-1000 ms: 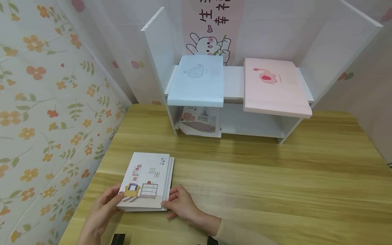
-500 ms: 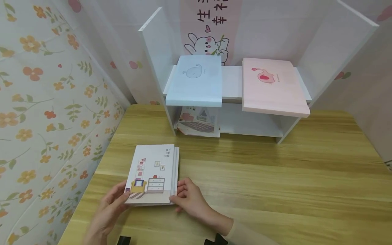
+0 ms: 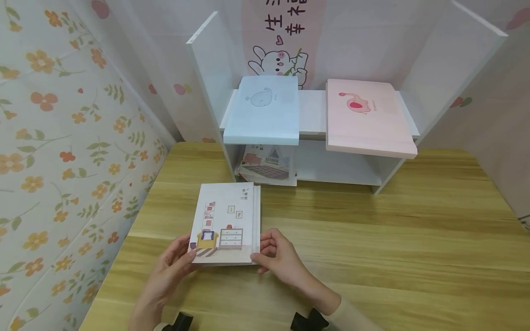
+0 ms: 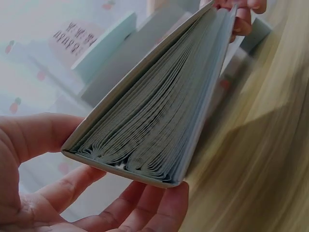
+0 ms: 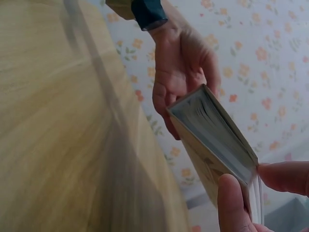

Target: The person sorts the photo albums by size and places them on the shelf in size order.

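A thick white book, its cover printed with a yellow armchair and a chest of drawers, is held between both hands above the table. My left hand grips its left near corner, thumb on the cover. At the right near corner my right hand pinches it, thumb on top and fingers beneath. In the left wrist view the page edges fan between the covers, with the left fingers round the spine. The right wrist view shows the right thumb and a finger on the book's corner.
A white shelf unit stands at the back. On its upper board lie a pale blue book and a pink book, both jutting over the front. Another illustrated book lies in the lower compartment, at the left. A floral curtain borders the wooden table.
Both hands have carried the white book right and away from me, closer to the shelf unit. Their grip looks the same. The books on the shelf have stayed put.
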`<state>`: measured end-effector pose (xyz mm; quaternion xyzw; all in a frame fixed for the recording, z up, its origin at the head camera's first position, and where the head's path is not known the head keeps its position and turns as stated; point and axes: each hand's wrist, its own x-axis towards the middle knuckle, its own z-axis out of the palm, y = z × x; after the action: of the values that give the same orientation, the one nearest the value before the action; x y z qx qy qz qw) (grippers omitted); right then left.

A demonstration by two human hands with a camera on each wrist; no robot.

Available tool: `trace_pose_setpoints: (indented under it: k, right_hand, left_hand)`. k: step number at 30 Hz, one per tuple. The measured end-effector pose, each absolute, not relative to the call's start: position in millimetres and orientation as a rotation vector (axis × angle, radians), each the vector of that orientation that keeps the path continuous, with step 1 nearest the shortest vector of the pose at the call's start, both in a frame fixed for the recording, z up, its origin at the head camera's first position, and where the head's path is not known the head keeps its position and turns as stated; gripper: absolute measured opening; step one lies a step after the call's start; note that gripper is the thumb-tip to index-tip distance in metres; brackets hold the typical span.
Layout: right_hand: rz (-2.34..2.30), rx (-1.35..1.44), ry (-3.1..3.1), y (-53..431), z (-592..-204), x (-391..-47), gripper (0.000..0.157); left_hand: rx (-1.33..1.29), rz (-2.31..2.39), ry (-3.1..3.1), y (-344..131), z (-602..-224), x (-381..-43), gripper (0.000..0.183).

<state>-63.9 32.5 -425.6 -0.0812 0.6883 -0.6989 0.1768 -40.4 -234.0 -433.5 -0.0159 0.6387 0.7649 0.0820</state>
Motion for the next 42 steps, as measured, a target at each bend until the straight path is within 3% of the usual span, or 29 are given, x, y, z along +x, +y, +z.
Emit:
trace_pose_setpoints:
  k: [20, 42]
  right_hand:
    - [-2.024, -0.082, 2.021, 81.3, -408.6, -77.4, 0.038]
    - [-2.051, -0.053, 2.096, 117.1, -395.0, -73.9, 0.040]
  left_hand:
    - [0.099, 2.168, 1.836, -188.6, -411.3, -78.0, 0.058]
    - [0.161, 2.180, 1.786, -151.4, -401.1, -93.6, 0.059]
